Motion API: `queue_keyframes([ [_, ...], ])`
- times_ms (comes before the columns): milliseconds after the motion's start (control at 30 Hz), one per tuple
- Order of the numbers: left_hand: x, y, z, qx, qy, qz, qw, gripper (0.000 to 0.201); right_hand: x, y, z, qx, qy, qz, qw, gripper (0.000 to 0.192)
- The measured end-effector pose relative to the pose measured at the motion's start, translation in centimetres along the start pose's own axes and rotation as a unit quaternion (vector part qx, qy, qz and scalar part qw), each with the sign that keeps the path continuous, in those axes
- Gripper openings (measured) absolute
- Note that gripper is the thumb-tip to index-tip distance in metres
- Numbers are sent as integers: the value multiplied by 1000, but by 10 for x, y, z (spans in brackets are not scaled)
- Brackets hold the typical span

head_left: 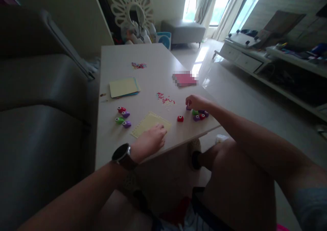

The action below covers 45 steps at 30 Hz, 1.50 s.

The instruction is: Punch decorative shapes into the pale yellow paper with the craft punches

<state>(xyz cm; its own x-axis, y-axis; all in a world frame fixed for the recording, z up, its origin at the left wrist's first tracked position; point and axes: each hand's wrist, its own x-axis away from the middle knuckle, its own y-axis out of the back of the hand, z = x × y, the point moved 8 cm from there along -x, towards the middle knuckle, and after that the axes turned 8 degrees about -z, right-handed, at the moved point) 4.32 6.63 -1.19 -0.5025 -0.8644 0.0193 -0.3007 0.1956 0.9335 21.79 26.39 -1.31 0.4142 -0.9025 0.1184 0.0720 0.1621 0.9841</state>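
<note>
A yellow sheet of paper (pixel 146 124) with small notches punched along its edges lies near the front of the white table. My left hand (pixel 149 143), a watch on its wrist, rests over the sheet's near corner with fingers loosely bent and nothing visible in them. Farther right, my right hand (pixel 196 102) pinches a small purple craft punch (pixel 188 107) at the tabletop. Right beside it sits a cluster of purple, green and red punches (pixel 202 116). A single red punch (pixel 180 118) stands between the sheet and that cluster.
Several more punches (pixel 126 124) stand at the left. Behind are a stack of coloured paper (pixel 124 87), red and pale paper bits (pixel 166 99), a pink item (pixel 185 79) and a multicoloured confetti pile (pixel 138 65). A grey sofa (pixel 46 122) flanks the white table (pixel 114 57).
</note>
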Motion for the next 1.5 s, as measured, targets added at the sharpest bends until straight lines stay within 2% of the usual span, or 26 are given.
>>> queue_keyframes([
  [167, 6, -8, 7, -20, 14, 26, 999, 27, -1, 20, 13, -60, 11, -69, 996, 19],
  [300, 4, -7, 5, -45, 15, 36, 998, 21, 1, 27, 29, -133, 29, -84, 987, 15],
  [367, -2, -4, 9, -34, 23, 23, 999, 18, 4, 29, 38, -156, 47, -92, 982, 14],
  [433, -11, 2, 21, -10, 44, -13, 999, 20, 6, 29, 47, -175, 71, -95, 977, 13],
  [533, -24, 8, 49, 5, 97, -64, 993, 29, 12, 24, 62, -211, 117, -82, 967, 15],
  [633, -34, 2, 76, 16, 142, -56, 988, 37, 19, 17, 78, -227, 154, -67, 959, 15],
  [733, -40, -6, 90, 43, 163, -44, 985, 39, 27, 9, 96, -219, 187, -44, 957, 12],
  [900, -40, -13, 95, 106, 193, -26, 975, 42, 36, -2, 118, -186, 228, -1, 956, 8],
  [1067, -41, -16, 100, 109, 205, -17, 973, 41, 38, -9, 128, -176, 274, 1, 945, 6],
  [1233, -49, -22, 101, 204, 163, -20, 965, 15, 37, -11, 130, -156, 284, -7, 946, 7],
  [1333, -51, -23, 100, 246, 151, -16, 957, 15, 36, -11, 127, -159, 281, -21, 946, 9],
  [1500, -51, -20, 100, 257, 152, -23, 954, 19, 36, -11, 125, -175, 283, -38, 942, 4],
])
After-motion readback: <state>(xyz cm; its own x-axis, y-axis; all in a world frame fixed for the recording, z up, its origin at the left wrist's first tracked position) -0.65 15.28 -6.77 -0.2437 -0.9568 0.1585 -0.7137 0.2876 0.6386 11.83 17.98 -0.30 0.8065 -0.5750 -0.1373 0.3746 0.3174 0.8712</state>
